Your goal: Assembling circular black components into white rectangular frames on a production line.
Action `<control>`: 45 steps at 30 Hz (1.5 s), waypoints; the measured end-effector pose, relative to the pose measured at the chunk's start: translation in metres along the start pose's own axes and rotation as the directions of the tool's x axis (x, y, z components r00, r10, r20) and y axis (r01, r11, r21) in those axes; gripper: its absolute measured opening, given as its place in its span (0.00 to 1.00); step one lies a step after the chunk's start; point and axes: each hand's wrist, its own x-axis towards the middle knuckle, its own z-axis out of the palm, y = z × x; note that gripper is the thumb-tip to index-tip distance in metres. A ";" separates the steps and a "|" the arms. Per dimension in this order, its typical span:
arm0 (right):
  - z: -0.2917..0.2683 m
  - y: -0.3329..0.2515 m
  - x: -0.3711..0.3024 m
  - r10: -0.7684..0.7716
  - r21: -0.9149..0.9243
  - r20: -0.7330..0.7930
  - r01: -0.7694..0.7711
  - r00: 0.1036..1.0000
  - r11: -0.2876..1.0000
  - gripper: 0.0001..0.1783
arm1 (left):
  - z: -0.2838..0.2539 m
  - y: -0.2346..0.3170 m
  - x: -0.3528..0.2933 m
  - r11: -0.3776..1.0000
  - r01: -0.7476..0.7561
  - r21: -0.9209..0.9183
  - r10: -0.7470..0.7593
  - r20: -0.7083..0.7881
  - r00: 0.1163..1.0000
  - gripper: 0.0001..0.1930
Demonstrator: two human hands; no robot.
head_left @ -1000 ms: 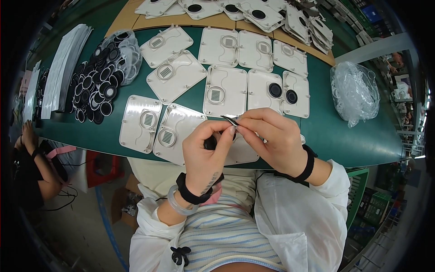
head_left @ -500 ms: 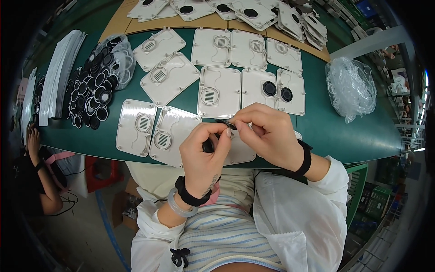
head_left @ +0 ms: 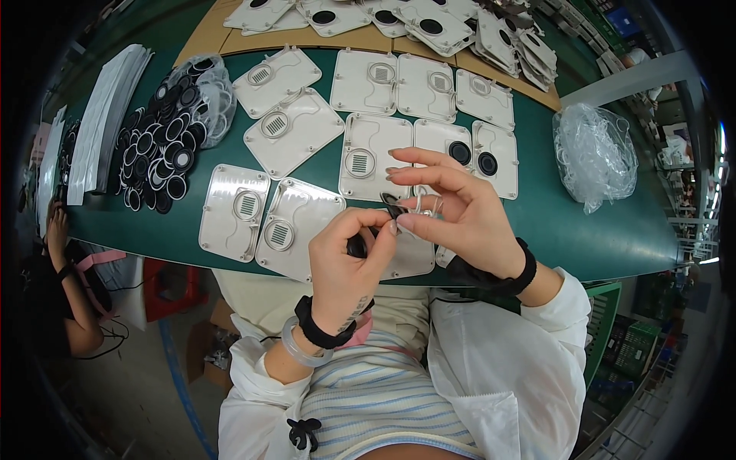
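head view: right hand [head_left: 464, 218] has fanned out, grip unclear, apparently freeing a pale ring [head_left: 419, 201] from the black disc [head_left: 396, 209] left hand [head_left: 346, 251] pinches.

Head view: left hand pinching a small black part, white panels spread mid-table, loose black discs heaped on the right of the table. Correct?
Not quite: the head view shows the loose black discs heaped on the left of the table. The rest stands: left hand pinching a small black part, white panels spread mid-table.

We count our two hands [head_left: 343, 264], at least ten white panels [head_left: 391, 153], two plastic bags [head_left: 595, 157], one clear bracelet [head_left: 294, 342] and one green counter [head_left: 590, 238].
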 end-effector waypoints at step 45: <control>0.115 0.049 0.059 0.306 -0.660 0.082 -0.179 0.948 0.730 0.07 | -0.117 -0.012 -0.071 0.246 -0.153 0.957 -0.013 0.161 0.987 0.28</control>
